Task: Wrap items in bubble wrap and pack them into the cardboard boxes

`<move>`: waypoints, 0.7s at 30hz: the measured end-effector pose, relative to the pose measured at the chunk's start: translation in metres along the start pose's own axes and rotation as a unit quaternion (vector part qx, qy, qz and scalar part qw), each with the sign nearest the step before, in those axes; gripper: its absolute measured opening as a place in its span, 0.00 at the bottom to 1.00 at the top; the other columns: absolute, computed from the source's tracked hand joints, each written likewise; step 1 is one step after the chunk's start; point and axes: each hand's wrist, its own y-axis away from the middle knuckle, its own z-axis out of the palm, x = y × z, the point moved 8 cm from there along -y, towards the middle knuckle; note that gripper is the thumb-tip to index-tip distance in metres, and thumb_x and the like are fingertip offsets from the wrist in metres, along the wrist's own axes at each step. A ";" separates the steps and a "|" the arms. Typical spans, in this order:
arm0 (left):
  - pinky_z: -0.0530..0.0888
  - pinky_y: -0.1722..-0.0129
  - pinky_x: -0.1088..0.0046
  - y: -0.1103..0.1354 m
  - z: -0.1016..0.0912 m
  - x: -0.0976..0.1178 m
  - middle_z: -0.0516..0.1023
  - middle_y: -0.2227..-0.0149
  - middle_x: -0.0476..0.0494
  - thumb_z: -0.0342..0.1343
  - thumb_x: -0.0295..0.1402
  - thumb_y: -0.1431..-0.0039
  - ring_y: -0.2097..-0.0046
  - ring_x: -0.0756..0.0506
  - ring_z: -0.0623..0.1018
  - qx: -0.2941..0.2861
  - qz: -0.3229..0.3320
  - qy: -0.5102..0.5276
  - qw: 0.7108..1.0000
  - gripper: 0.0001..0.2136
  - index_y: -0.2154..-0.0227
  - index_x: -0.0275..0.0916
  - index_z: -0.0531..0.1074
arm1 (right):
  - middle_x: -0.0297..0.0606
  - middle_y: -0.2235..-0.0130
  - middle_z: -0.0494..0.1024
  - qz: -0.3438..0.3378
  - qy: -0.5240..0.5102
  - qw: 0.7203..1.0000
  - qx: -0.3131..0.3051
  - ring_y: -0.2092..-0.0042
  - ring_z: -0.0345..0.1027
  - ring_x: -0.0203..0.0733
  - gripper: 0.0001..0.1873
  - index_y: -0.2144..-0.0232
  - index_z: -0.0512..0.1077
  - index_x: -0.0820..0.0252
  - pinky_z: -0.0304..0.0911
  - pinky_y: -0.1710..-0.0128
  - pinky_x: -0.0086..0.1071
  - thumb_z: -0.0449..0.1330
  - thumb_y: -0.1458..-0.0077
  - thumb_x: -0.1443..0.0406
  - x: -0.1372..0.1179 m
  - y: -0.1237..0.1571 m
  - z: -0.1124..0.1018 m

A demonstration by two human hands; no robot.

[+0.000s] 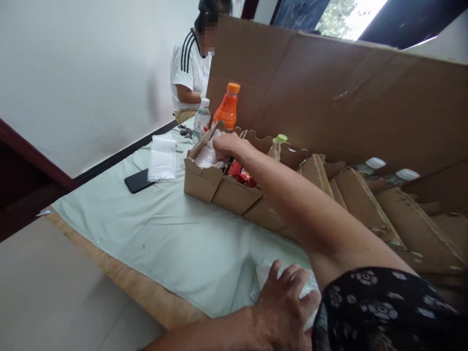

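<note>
My right hand (227, 146) reaches across into the end compartment of a row of cardboard boxes (199, 183). Its fingers are curled down at a bundle of whitish clear plastic wrap (207, 155), and the fingertips are hidden. Red packets (242, 174) lie in the neighbouring compartment, partly under my forearm. Low in the view, my left hand (287, 304) has its fingers apart and rests over a clear plastic package (263, 273) on the pale green cloth (157, 234). What the package contains cannot be made out.
A stack of bubble wrap (162, 158) overlaps a black phone (138, 181). Behind the boxes stand an orange bottle (227, 109) and a clear bottle (202, 118). A tall cardboard panel (329, 87) rises at the back. One person (190, 73) sits beyond the table.
</note>
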 end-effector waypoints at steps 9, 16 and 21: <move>0.69 0.38 0.45 -0.001 -0.021 -0.023 0.77 0.41 0.33 0.56 0.42 0.41 0.39 0.33 0.73 0.076 -0.066 0.015 0.995 0.17 0.52 0.40 0.78 | 0.34 0.66 0.77 0.065 -0.087 0.962 0.251 0.59 0.74 0.39 0.10 0.65 0.74 0.66 0.67 0.52 0.39 0.54 0.36 0.66 0.009 0.163 -0.134; 0.71 0.37 0.54 0.012 -0.060 -0.060 0.78 0.44 0.37 0.51 0.39 0.34 0.41 0.38 0.76 0.195 -0.185 0.097 0.958 0.15 0.51 0.41 0.75 | 0.37 0.54 0.82 0.120 0.018 0.891 0.437 0.50 0.77 0.43 0.04 0.65 0.69 0.53 0.67 0.45 0.43 0.61 0.36 0.65 -0.013 0.428 -0.170; 0.70 0.36 0.55 0.015 -0.073 -0.059 0.78 0.46 0.37 0.49 0.46 0.33 0.41 0.38 0.76 0.203 -0.186 0.095 0.957 0.18 0.52 0.40 0.76 | 0.40 0.51 0.83 0.203 0.071 0.942 0.257 0.49 0.76 0.49 0.05 0.66 0.70 0.52 0.62 0.44 0.51 0.55 0.37 0.67 -0.019 0.509 -0.060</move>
